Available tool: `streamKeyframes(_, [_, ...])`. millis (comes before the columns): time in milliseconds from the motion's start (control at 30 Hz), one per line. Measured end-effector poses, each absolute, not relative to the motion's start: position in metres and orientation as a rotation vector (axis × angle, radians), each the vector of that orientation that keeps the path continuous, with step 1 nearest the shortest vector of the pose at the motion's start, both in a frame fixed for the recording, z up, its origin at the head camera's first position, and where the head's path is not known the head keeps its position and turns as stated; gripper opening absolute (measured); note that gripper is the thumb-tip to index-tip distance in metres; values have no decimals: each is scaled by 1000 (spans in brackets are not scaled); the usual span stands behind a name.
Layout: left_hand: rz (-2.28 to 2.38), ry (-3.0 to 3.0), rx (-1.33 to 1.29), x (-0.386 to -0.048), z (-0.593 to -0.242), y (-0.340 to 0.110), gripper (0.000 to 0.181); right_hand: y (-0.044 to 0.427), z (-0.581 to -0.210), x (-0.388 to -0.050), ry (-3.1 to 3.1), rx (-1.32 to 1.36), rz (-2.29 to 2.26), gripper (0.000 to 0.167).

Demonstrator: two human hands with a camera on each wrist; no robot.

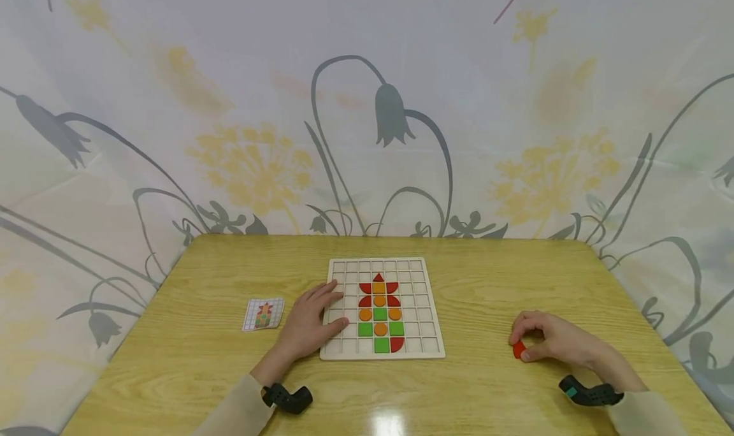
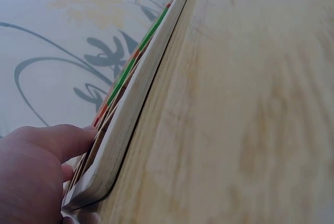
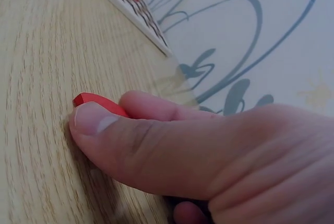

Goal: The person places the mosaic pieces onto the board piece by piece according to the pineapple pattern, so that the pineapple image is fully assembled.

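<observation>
A white grid board [image 1: 421,308] lies on the table with red, orange and green pieces set in its squares. My left hand [image 1: 309,318] rests on the board's left edge, fingers and thumb extended over the outer squares. In the left wrist view, the thumb [image 2: 73,139] touches the board's rim [image 2: 122,125] near a corner. To the right of the board and apart from it, my right hand [image 1: 553,340] pinches a small red piece [image 1: 518,348] between thumb and fingers. The right wrist view shows the red piece [image 3: 96,101] partly covered by the thumb, so its full shape is hidden.
A small pattern card [image 1: 252,315], printed with a similar coloured figure on a grid, lies left of the board. The wooden table [image 1: 482,283] ends at a wall covering [image 1: 487,187] with printed flowers. Each wrist carries a black band [image 1: 590,392].
</observation>
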State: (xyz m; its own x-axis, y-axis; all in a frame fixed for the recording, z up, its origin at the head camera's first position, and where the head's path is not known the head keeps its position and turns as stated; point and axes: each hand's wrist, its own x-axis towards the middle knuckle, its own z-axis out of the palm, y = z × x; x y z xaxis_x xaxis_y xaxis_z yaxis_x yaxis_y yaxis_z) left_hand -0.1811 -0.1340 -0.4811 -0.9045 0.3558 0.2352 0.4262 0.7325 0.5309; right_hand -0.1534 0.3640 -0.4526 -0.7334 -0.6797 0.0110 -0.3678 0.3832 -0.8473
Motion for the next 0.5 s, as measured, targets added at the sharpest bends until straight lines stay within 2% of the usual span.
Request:
streamKeyframes(200, [-912, -2815, -625, -181, -481, -134, 54, 363, -455, -154, 2347, -789, -1261, 17])
streamKeyframes(500, [-919, -2793, -634, -182, -483, -134, 54, 352, -453, -149, 2572, -524, -1235, 11])
